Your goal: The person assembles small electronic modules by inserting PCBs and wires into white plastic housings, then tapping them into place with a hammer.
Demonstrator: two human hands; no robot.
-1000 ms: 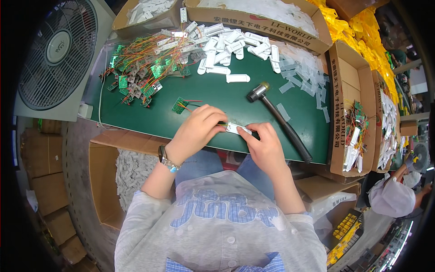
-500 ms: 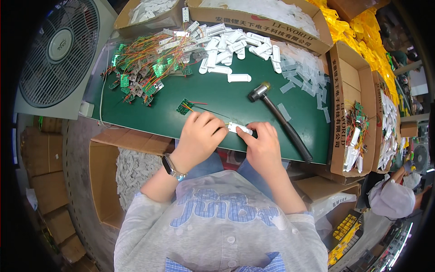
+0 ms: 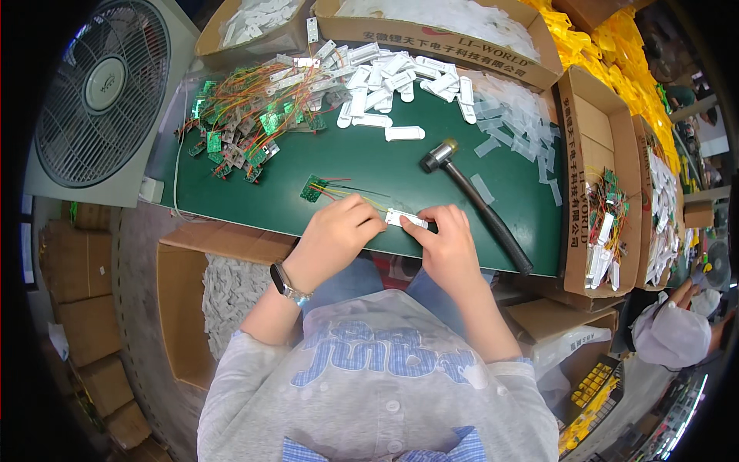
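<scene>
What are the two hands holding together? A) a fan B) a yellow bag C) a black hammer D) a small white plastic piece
D: the left hand and right hand pinch a small white plastic piece between them, while the black hammer lies untouched on the green mat.

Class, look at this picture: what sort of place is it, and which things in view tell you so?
Probably a small electronics assembly workshop: a green work mat strewn with wired circuit boards and white plastic casings, a mallet, and cardboard boxes of parts.
</scene>
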